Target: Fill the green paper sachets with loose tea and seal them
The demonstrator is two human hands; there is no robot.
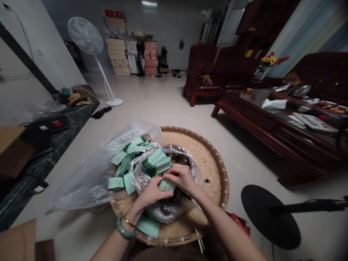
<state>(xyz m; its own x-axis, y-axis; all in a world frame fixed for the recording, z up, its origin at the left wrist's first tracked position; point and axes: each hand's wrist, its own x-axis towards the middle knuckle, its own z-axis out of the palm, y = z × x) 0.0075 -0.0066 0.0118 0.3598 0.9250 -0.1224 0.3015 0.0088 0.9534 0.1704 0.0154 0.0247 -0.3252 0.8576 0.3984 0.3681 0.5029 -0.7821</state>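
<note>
A green paper packet (166,185) is pinched between my two hands, over a clear plastic bag (163,214) of dark, loose dried leaves (178,156). My left hand (152,192), with a bangle at its wrist, is closed on the packet's left and lower side. The fingers of my right hand (182,177) are closed at its upper edge. A row of stacked green packets (156,161) lies in the bag just beyond my hands. More green packets (127,154) are heaped to the left on another clear plastic bag (87,174). All this rests on a round woven bamboo tray (214,163).
A white standing fan (108,79) is at the far left, with stacked cartons (116,54) behind. A dark wooden table (252,127) runs along the right. Nearby on the floor is a round black base (270,215) with a pole. A cardboard box (19,239) sits at lower left.
</note>
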